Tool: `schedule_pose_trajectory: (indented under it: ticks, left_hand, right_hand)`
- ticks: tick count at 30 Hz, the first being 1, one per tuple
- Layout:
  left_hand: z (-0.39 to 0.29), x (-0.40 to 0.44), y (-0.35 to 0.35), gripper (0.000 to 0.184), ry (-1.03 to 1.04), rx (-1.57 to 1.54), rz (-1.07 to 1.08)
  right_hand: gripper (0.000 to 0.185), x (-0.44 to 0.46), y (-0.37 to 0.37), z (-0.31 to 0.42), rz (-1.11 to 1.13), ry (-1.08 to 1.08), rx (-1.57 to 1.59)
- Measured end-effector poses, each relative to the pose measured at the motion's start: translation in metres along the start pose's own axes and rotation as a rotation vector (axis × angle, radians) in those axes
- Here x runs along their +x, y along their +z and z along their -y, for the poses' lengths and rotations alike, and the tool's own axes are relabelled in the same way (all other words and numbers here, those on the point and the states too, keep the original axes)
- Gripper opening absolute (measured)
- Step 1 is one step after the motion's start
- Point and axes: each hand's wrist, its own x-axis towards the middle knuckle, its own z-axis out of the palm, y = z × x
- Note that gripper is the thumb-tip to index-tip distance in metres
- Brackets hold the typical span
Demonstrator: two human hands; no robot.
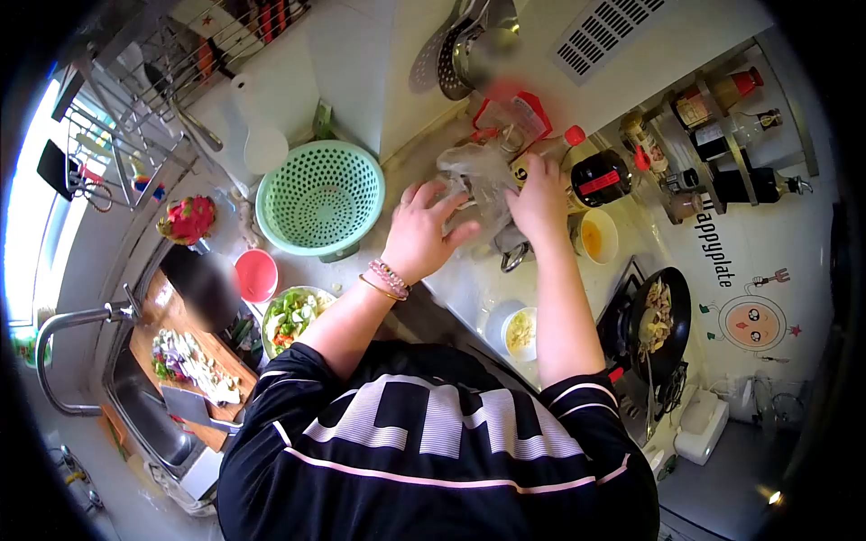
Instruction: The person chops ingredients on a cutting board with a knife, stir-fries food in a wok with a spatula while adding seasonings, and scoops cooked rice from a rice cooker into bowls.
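Note:
A crumpled clear plastic bag (478,180) lies toward the back of the counter, between my two hands. My left hand (418,230) has its fingers apart at the bag's left side, thumb pointing right; a beaded bracelet and a bangle circle its wrist. On the bag's right side, my right hand (541,203) has its fingers bent and its thumb against the plastic. Behind that hand are a dark bottle with a red label (602,178) and a yellow-labelled container, partly covered. A red package (514,117) sits just beyond the bag.
A green colander (320,198), a pink cup (256,276) and a plate of chopped vegetables (296,316) stand left. Chopped food and a cleaver (188,406) lie on a wooden board (167,311) over the sink. Right are bowls (597,236) and a wok (672,325) with food.

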Motion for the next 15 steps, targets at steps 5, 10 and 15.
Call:
schedule_pose_trajectory:
  ticks: [5, 10, 15]
  left_hand:
    - [0.038, 0.031, 0.039, 0.019, -0.047, 0.127, 0.971]
    - [0.063, 0.01, 0.067, 0.021, -0.32, 0.335, 0.389]
    - [0.079, 0.017, 0.088, 0.023, -0.504, 0.228, 0.4]
  right_hand:
    - [0.014, -0.001, 0.033, 0.048, 0.42, 0.106, 1.186]
    - [0.017, 0.008, 0.085, 0.024, 0.667, -0.008, 0.039]
    - [0.02, 0.001, 0.102, 0.033, 0.119, 0.302, 0.303]
